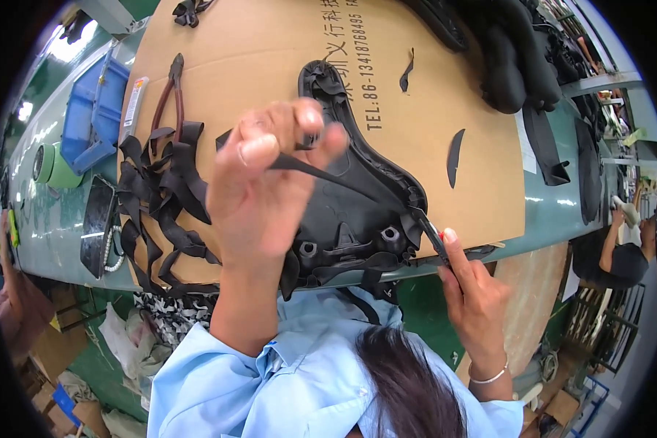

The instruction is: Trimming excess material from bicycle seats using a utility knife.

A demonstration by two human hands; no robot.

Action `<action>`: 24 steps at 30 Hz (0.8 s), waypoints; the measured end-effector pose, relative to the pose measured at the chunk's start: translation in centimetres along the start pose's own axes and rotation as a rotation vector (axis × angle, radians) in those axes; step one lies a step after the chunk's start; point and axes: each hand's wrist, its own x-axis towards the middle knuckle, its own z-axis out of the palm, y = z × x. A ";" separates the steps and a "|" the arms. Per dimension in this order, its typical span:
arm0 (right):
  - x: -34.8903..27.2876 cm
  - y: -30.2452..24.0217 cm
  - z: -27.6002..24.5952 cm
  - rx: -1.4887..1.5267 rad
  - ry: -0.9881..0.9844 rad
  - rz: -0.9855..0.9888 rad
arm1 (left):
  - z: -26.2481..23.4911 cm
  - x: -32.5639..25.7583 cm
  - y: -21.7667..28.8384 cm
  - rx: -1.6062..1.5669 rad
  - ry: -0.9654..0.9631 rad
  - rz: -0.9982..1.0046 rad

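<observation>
The left hand (pixel 259 175) is raised over the worktop (pixel 555 212), its fingers (pixel 306 120) pinched shut on a black strip (pixel 343 179) pulled taut from the black saddle (pixel 358 212), which lies underside up on a brown cardboard sheet (pixel 263 51) at the near edge. The right hand (pixel 474 299) closes its fingers on a slim cutting tool (pixel 432 237) whose tip meets the strip at the saddle's right rim. The raised hand hides part of the saddle. A heap of black offcuts (pixel 164 190) and red-handled pliers (pixel 169 98) lie to the left; a blue bin (pixel 95 109) and green tape roll (pixel 51 164) sit beyond. Dark print runs along the cardboard. The worktop is pale green, the floor darker green.
</observation>
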 end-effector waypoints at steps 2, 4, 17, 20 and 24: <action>0.3 0.5 0.8 0.057 0.093 0.008 | 0.8 -0.2 0.1 0.507 -0.077 -0.045; 2.4 1.3 0.3 -0.032 0.072 -0.064 | 2.4 0.6 -0.2 1.470 -0.219 -0.087; 2.1 1.3 3.9 0.535 0.104 -0.002 | -0.1 7.2 -1.2 0.848 -0.012 -0.750; 0.3 -1.0 3.9 0.749 0.093 0.369 | 0.6 6.2 -1.4 0.707 0.082 -0.547; 4.1 1.9 3.2 0.511 0.133 0.135 | 3.4 5.3 -2.1 1.434 -0.325 -0.320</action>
